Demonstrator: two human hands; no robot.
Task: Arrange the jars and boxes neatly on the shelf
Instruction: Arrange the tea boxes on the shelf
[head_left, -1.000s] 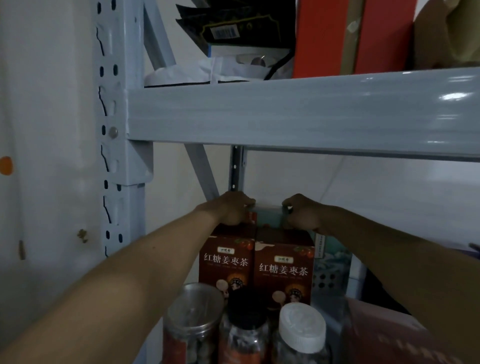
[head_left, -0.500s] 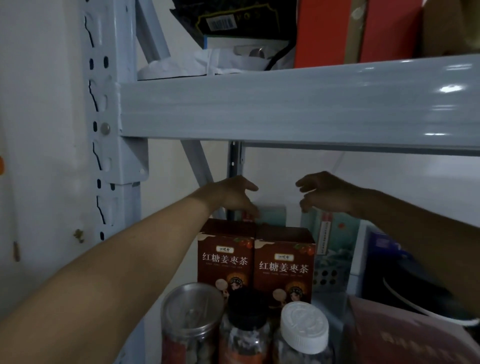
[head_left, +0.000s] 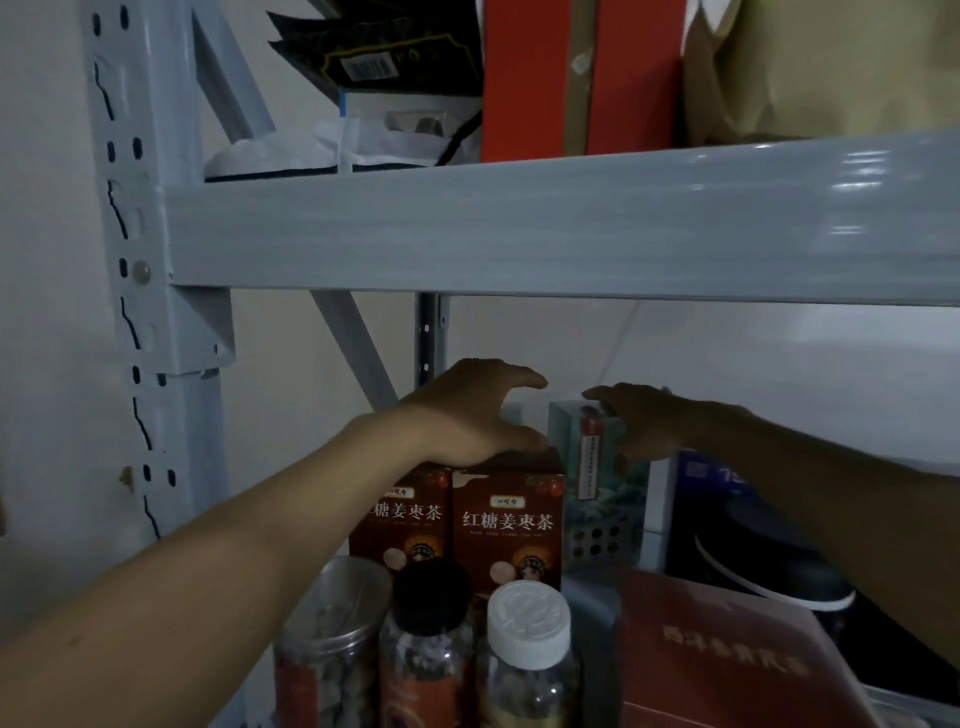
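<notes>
Two dark red tea boxes stand side by side on the lower shelf. Behind them stands a pale green box with a red label strip. My left hand hovers over the back of the red boxes, fingers spread, its heel touching their top. My right hand reaches with straight fingers to the top of the green box and touches it. In front stand three jars: a metal-lidded jar, a black-capped jar and a white-capped jar.
A grey steel shelf beam crosses above my hands, with an upright post at left. The upper shelf holds red boxes and a black packet. A red case and a dark round pot sit at right.
Both hands have let go of the box behind the red boxes and opened. The right hand has moved right onto the green box; the left hand stays above the red boxes.
</notes>
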